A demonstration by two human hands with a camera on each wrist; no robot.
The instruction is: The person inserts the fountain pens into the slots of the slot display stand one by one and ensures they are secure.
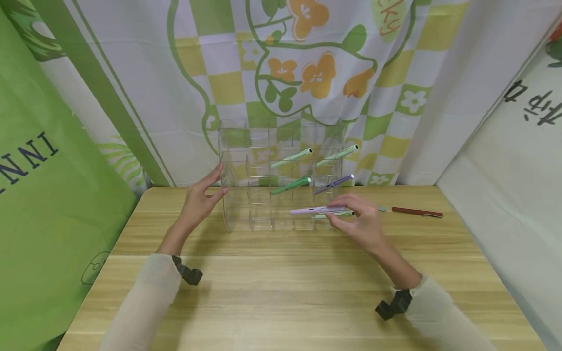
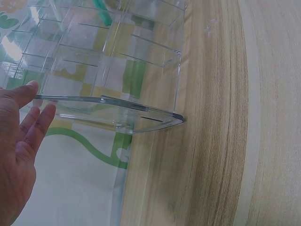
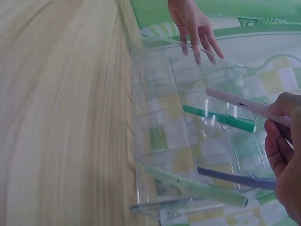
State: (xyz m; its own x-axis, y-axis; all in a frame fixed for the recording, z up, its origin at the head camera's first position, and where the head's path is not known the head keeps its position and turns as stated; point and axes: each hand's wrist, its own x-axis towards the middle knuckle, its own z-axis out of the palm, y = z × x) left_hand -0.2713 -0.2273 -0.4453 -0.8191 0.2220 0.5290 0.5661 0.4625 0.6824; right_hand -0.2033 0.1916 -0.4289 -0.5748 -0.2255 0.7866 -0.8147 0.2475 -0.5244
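1. The right hand [image 1: 357, 222] pinches a lavender pen [image 1: 307, 210] between thumb and fingers, near its right end.
2. That pen lies nearly level across the lower right part of a clear rack [image 2: 117, 101] with many compartments — whether its left tip is inside one, I cannot tell.
3. Just below and behind it, a pale green pen [image 1: 320, 216] sits in the lower right of the rack, partly behind the fingers.
4. Above these, a purple pen [image 1: 333, 184] and, to its left, a dark green pen [image 1: 290, 186] jut from compartments, their right ends raised.
5. Higher still, two light green pens [image 1: 337, 155] slant the same way, side by side but apart.
6. The left hand [image 1: 199, 200], fingers fairly straight, rests against the rack's left side wall.
7. Right of the rack, a dark red pen [image 1: 417, 212] lies on the wooden table [image 1: 272, 292], near a small pale blue piece [image 1: 383, 208].
8. Behind stands a checked curtain [image 1: 224, 92] with orange flowers — green cloth [image 1: 48, 209] hangs at the left.
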